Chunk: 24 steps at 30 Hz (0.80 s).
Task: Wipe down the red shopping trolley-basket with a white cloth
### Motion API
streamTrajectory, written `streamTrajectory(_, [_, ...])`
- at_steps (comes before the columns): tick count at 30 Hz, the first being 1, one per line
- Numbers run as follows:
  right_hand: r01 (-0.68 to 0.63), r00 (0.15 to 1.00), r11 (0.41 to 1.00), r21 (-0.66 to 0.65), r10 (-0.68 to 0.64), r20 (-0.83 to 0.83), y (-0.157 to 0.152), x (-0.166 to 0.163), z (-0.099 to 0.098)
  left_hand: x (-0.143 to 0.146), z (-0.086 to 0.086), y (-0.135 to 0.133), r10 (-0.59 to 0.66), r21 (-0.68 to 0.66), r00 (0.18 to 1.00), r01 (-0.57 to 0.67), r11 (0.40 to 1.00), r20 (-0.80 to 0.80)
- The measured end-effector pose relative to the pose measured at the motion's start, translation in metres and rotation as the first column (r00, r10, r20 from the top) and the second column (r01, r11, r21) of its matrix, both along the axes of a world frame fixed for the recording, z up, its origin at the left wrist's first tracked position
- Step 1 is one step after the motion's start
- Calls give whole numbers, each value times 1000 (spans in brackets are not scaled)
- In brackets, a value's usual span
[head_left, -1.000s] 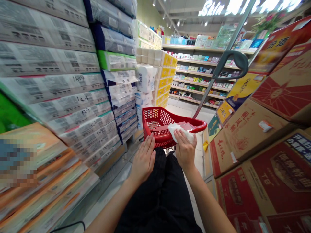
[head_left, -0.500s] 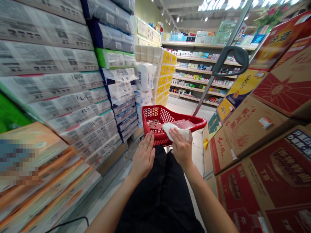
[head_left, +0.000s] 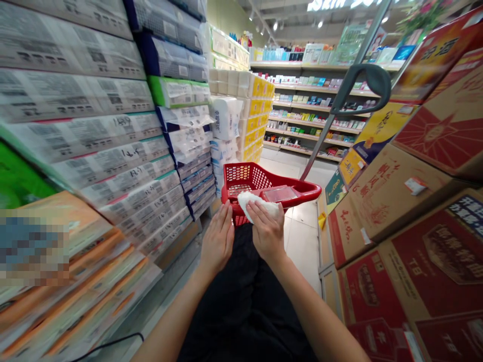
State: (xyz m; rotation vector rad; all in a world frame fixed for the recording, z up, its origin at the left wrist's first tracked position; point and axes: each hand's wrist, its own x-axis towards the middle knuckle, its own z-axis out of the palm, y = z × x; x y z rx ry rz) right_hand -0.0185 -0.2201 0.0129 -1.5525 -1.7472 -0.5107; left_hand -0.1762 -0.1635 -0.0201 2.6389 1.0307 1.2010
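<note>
A red plastic shopping basket (head_left: 241,173) with perforated sides stands in front of my knees, its long red handle part pointing right. My right hand (head_left: 268,229) presses a folded white cloth (head_left: 247,200) against the basket's near rim, fingers lying over it. At the near left corner, my left hand (head_left: 218,236) rests its outstretched fingers against the rim. Its fingers lie close together and the thumb is beside them. The underside of both hands is hidden.
Stacked wrapped paper packs (head_left: 113,136) line the left side. Cardboard cartons (head_left: 400,191) rise on the right. A metal pole with a grey handle (head_left: 362,90) leans behind the basket. Stocked shelves (head_left: 313,103) stand at the back. A black cable (head_left: 113,344) lies lower left.
My right hand and the cloth have slid left along the basket's near rim, closer to my left hand. More of the handle part shows. My left hand has shifted slightly left.
</note>
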Motion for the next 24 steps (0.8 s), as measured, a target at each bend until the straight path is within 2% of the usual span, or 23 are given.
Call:
streamTrajectory(5, [140, 990, 989, 50, -139, -28, -10, 59, -4, -7, 9, 6, 74, -15, 992, -73, 997, 102])
streamTrajectory(8, [219, 970, 976, 17, -216, -113, -4, 85, 3, 1, 18, 7, 19, 52, 1000, -18, 998, -7])
streamTrajectory(11, [271, 948, 962, -37, -274, -162, 9, 78, 14, 17, 23, 5, -8, 104, 994, 19, 994, -111])
streamTrajectory(13, [246, 956, 967, -59, -252, -147, 17, 56, 20, 27, 23, 3, -4, 116, 992, 19, 993, -130])
streamTrajectory(16, [79, 991, 992, -95, -88, -98, 25, 19, 26, 35, 20, -1, 4, 119, 993, 10, 993, -114])
streamTrajectory(18, [-28, 996, 992, -121, 18, -83, 25, 9, 28, 36, 18, -3, -2, 115, 995, 14, 993, -102])
streamTrajectory(21, [-73, 993, 990, -118, 62, -97, 17, 30, 29, 35, 18, -4, -16, 101, 995, 27, 995, -103])
streamTrajectory(24, [8, 991, 996, -94, -21, -136, 7, 81, 28, 36, 21, -6, -11, 96, 993, 23, 995, -122])
